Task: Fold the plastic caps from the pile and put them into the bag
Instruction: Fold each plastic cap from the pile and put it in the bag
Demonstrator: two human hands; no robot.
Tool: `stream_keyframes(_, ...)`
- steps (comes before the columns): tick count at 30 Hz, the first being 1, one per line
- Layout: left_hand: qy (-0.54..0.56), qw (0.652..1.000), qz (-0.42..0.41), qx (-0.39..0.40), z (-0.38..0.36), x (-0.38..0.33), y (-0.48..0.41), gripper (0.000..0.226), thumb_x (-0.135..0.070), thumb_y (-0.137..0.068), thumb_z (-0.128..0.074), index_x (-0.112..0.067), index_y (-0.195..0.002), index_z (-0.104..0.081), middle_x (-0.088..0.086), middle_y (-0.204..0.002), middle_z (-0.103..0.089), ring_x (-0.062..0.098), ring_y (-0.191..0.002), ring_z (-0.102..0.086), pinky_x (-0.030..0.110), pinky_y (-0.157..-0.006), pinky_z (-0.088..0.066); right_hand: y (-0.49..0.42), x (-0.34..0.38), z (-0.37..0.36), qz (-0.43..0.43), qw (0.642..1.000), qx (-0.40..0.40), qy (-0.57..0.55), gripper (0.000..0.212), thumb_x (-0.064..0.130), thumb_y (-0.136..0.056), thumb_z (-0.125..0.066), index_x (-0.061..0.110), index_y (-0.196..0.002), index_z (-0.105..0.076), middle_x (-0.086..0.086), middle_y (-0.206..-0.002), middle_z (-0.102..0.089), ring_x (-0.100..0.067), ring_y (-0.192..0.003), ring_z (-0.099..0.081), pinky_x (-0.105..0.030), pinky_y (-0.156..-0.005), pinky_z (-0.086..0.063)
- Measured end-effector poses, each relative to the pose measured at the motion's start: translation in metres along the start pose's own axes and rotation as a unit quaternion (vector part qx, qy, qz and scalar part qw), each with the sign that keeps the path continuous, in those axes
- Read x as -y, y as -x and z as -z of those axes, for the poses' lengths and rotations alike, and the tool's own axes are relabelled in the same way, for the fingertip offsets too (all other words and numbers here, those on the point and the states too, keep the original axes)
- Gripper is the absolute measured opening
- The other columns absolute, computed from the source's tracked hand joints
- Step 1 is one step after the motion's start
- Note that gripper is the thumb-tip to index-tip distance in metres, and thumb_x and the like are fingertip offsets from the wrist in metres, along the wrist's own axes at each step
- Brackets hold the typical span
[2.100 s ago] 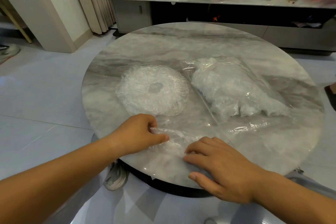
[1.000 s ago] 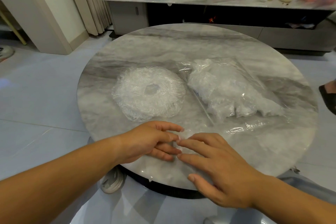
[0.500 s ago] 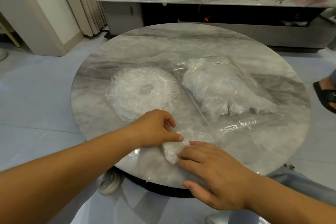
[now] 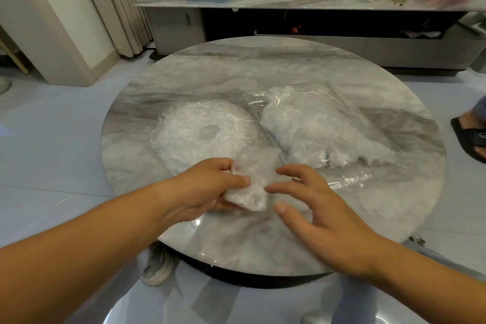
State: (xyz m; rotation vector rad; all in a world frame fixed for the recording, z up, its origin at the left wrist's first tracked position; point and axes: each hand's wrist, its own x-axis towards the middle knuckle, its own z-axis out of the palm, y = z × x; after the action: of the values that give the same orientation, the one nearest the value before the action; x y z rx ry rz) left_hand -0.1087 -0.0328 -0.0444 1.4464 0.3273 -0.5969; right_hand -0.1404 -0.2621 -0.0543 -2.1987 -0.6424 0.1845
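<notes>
Hands meet near the front edge of the worktop (image 4: 263,71). The left hand (image 4: 207,189) pinches a folded plastic cap (image 4: 249,192) between its thumb and curled fingers. The right hand (image 4: 315,208) is spread open with relaxed fingers and holds nothing; its fingertips are just beside the cap's right edge, though I cannot tell whether they touch it. Just beyond the left hand lies the round pile of caps (image 4: 202,134), left of centre. Right of it, the clear bag (image 4: 315,126) lies stuffed with caps.
</notes>
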Motion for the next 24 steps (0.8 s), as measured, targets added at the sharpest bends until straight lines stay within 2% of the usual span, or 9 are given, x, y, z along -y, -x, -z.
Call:
stream_keyframes(2,0.048,0.998,-0.004,0.029,-0.001,-0.003,0.005,0.031,-0.003,-0.095,-0.062,-0.006,-0.126,-0.062,0.014,-0.116,-0.073,0.031,-0.105,-0.072,0.044,-0.081,-0.062,-0.008,0.009,0.005,-0.070,0.988,-0.037,-0.133,0.028,0.061,-0.093,-0.055,0.047,-0.110,-0.072,0.025,-0.136,-0.050,0.011,-0.130,-0.044,-0.013,-0.104,-0.035)
stream_keyframes(5,0.082,0.994,0.000,0.075,-0.004,-0.006,0.014,0.033,-0.002,-0.098,-0.057,-0.009,-0.130,-0.059,0.015,-0.119,-0.072,0.035,-0.106,-0.071,0.047,-0.081,-0.062,-0.019,0.013,0.011,-0.130,0.944,-0.055,-0.297,0.026,0.050,-0.097,-0.058,0.036,-0.102,-0.079,0.014,-0.123,-0.069,0.001,-0.120,-0.060,-0.034,-0.108,-0.045)
stream_keyframes(8,0.059,0.991,0.009,0.120,-0.009,-0.006,0.022,0.035,-0.002,-0.099,-0.054,-0.011,-0.133,-0.056,0.019,-0.120,-0.071,0.041,-0.105,-0.070,0.045,-0.079,-0.062,-0.022,0.013,0.014,-0.175,0.881,-0.032,-0.439,0.045,0.053,-0.088,-0.058,0.017,-0.103,-0.081,0.000,-0.121,-0.073,-0.020,-0.120,-0.065,-0.046,-0.108,-0.047)
stream_keyframes(10,0.040,0.990,0.021,0.136,-0.011,-0.004,0.024,0.035,-0.002,-0.100,-0.054,-0.013,-0.133,-0.055,0.019,-0.120,-0.070,0.043,-0.103,-0.070,0.041,-0.075,-0.063,-0.022,0.011,0.015,-0.179,0.862,-0.043,-0.472,0.054,0.051,-0.092,-0.057,0.004,-0.108,-0.077,-0.009,-0.121,-0.073,-0.030,-0.121,-0.064,-0.051,-0.107,-0.047)
stream_keyframes(12,0.036,0.989,0.035,0.140,-0.013,-0.002,0.024,0.036,-0.001,-0.100,-0.054,-0.015,-0.133,-0.056,0.017,-0.120,-0.071,0.043,-0.101,-0.071,0.038,-0.073,-0.063,-0.023,0.010,0.015,-0.160,0.869,-0.063,-0.464,0.054,0.049,-0.093,-0.056,0.001,-0.109,-0.075,-0.011,-0.120,-0.073,-0.031,-0.120,-0.064,-0.050,-0.102,-0.049)
stream_keyframes(15,0.067,0.985,0.063,0.145,-0.014,0.001,0.022,0.037,0.004,-0.100,-0.050,-0.014,-0.131,-0.059,0.016,-0.120,-0.071,0.044,-0.102,-0.070,0.037,-0.078,-0.063,-0.024,0.008,0.012,-0.104,0.906,-0.073,-0.404,0.057,0.064,-0.085,-0.062,0.012,-0.102,-0.080,-0.007,-0.117,-0.075,-0.024,-0.113,-0.068,-0.044,-0.094,-0.052)
stream_keyframes(19,0.141,0.966,0.121,0.181,-0.008,0.000,0.017,0.042,0.006,-0.099,-0.038,-0.006,-0.135,-0.056,0.023,-0.126,-0.066,0.050,-0.110,-0.065,0.039,-0.086,-0.061,-0.016,0.003,0.009,-0.041,0.953,-0.057,-0.295,0.048,0.057,-0.084,-0.051,0.023,-0.102,-0.081,0.006,-0.113,-0.076,-0.012,-0.114,-0.066,-0.027,-0.093,-0.050)
stream_keyframes(22,0.206,0.935,0.144,0.249,-0.002,-0.001,0.018,0.050,-0.004,-0.095,-0.036,-0.001,-0.144,-0.047,0.029,-0.141,-0.053,0.056,-0.127,-0.050,0.045,-0.104,-0.050,-0.008,0.003,0.008,0.022,0.983,-0.041,-0.180,0.041,0.052,-0.090,-0.049,0.027,-0.107,-0.077,0.016,-0.104,-0.072,-0.012,-0.111,-0.064,-0.017,-0.093,-0.044)
stream_keyframes(24,0.244,0.917,0.147,0.278,0.002,-0.001,0.016,0.054,-0.018,-0.098,-0.041,0.001,-0.149,-0.041,0.029,-0.148,-0.045,0.057,-0.134,-0.041,0.047,-0.112,-0.043,-0.004,0.001,0.008,0.067,0.993,-0.029,-0.092,0.037,0.047,-0.095,-0.049,0.029,-0.114,-0.074,0.015,-0.106,-0.068,-0.015,-0.111,-0.062,-0.021,-0.094,-0.043)
